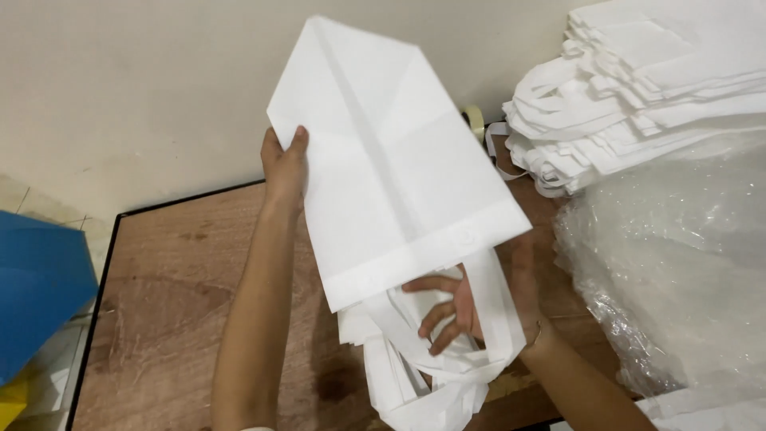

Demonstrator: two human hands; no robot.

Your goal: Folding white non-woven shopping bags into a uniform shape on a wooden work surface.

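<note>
A white fabric bag (391, 160), flat, centre-creased and hemmed at the mouth, is held raised above the wooden table (175, 287). Its far edge is pinched by the left hand (285, 164); its looped handles (447, 367) are gripped by the right hand (459, 307).

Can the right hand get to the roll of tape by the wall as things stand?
Probably not directly: the right hand is low, gripping the handles, and the raised white bag sits between it and the tape roll.
</note>
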